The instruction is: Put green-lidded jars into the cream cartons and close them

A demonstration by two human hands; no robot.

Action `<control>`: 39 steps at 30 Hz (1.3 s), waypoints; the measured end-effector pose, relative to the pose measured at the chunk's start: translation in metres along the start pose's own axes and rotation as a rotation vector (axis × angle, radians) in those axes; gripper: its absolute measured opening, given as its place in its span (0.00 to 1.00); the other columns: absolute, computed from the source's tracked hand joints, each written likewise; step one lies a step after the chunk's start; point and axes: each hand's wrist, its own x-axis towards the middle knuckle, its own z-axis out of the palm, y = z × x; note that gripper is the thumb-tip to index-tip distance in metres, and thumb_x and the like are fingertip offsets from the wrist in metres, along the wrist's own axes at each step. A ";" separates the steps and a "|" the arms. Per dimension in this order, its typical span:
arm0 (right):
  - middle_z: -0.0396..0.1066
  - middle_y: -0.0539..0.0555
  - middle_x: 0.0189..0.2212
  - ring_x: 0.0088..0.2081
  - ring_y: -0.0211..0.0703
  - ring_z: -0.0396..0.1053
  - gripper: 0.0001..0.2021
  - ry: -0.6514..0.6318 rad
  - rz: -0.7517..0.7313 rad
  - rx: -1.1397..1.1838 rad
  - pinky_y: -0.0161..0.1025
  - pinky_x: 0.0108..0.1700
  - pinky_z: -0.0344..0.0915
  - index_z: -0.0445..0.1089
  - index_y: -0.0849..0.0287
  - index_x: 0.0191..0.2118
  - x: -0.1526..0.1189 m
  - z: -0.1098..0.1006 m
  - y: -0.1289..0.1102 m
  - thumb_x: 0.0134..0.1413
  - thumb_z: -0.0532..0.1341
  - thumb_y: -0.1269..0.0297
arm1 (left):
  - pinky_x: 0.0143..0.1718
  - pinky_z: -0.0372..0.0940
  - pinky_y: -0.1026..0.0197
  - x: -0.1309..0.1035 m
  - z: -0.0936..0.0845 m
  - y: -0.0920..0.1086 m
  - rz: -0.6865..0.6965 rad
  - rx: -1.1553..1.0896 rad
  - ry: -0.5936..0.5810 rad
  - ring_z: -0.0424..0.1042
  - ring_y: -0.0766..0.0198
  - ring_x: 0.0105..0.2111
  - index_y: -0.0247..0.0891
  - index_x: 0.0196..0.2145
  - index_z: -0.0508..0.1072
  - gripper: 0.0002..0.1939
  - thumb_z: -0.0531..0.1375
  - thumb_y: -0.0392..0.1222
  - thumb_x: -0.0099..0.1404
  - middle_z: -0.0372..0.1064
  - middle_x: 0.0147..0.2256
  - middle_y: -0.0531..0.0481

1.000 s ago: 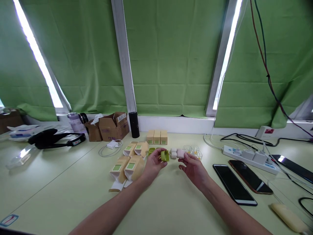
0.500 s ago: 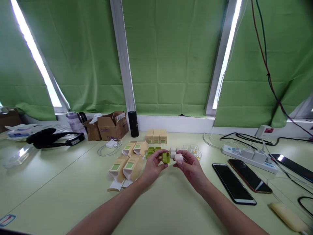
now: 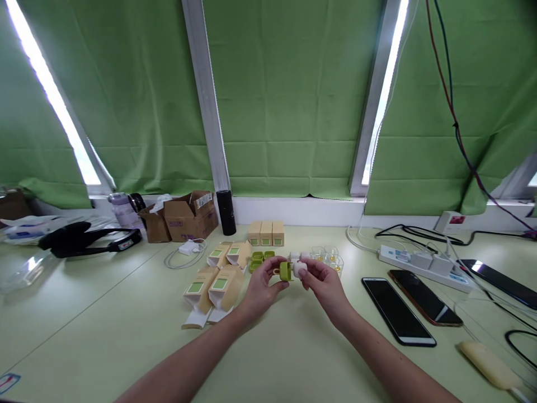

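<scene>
- Two hands meet near the centre of the head view, and the gap between their pieces has narrowed over the last second.
- Left hand [image 3: 265, 280], just left of centre: the fingers pinch a small green cover [image 3: 286, 271], whose open side appears to face right.
- Right hand [image 3: 325, 280], just right of centre: thumb and fingers grip a white block [image 3: 299, 270]. A second ago this block was farther right, clearly apart from the cover; now it sits right beside the cover's edge. Whether they touch is too small to tell.
- For the work in hand, this looks like the point where block and cover are being lined up; the block does not appear to be inside.
- Beyond the fingers, more white blocks [image 3: 294, 256] lie on the table, partly hidden.
- Left of them, above the left hand, other green covers [image 3: 255, 265] stay grouped on the table [image 3: 268, 358]; clear cups [image 3: 331, 254] stand to the right, beyond the right hand.
- At centre-left, four open cartons [image 3: 225, 284] lie with flaps out, and three small boxes [image 3: 265, 233] stand in a row farther back; neither group seems disturbed.
</scene>
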 end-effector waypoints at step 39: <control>0.75 0.52 0.26 0.23 0.40 0.68 0.24 -0.022 -0.080 -0.076 0.40 0.28 0.69 0.78 0.57 0.40 -0.008 0.008 0.006 0.48 0.73 0.42 | 0.56 0.68 0.48 -0.011 0.005 0.008 0.217 0.392 -0.060 0.73 0.51 0.54 0.45 0.54 0.77 0.25 0.67 0.30 0.59 0.76 0.53 0.45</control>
